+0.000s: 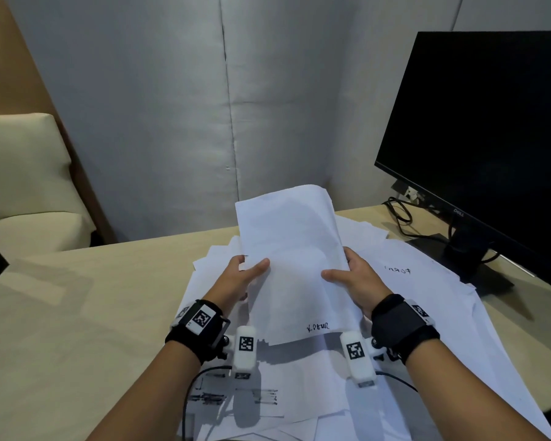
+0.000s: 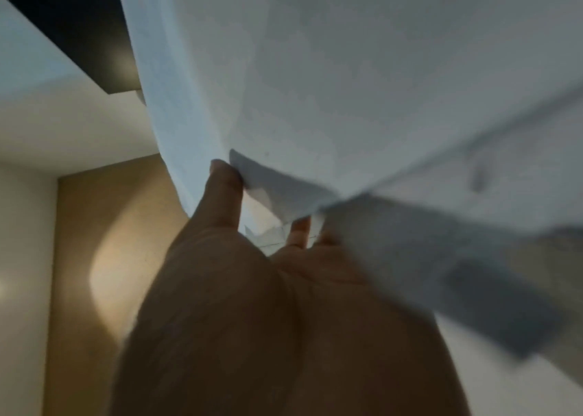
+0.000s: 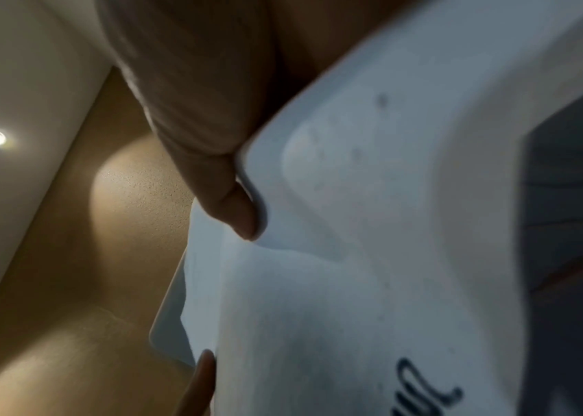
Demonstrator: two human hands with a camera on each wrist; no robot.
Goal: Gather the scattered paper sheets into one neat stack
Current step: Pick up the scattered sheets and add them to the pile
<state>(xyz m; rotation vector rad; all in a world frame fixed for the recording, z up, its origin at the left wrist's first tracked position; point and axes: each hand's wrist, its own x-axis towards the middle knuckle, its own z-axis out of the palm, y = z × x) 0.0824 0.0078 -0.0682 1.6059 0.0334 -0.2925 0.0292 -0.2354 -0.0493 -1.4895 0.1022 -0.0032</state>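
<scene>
I hold a bundle of white paper sheets (image 1: 295, 262) upright and tilted away above the desk. My left hand (image 1: 242, 275) grips its left edge, thumb on the front face. On the other edge my right hand (image 1: 347, 275) grips the same way. Handwriting shows near the bundle's lower edge. More scattered sheets (image 1: 420, 297) lie overlapping on the desk under and around my hands. In the left wrist view the thumb (image 2: 224, 191) presses the paper (image 2: 354, 98). The right wrist view shows the thumb (image 3: 236, 208) pinching the curved sheets (image 3: 372, 253).
A black monitor (image 1: 490, 128) stands at the right on its stand, with cables (image 1: 401, 214) behind it. The beige desk (image 1: 77, 313) runs bare to the left. A cream chair (image 1: 23, 179) sits beyond the desk's left corner. A grey partition wall closes the back.
</scene>
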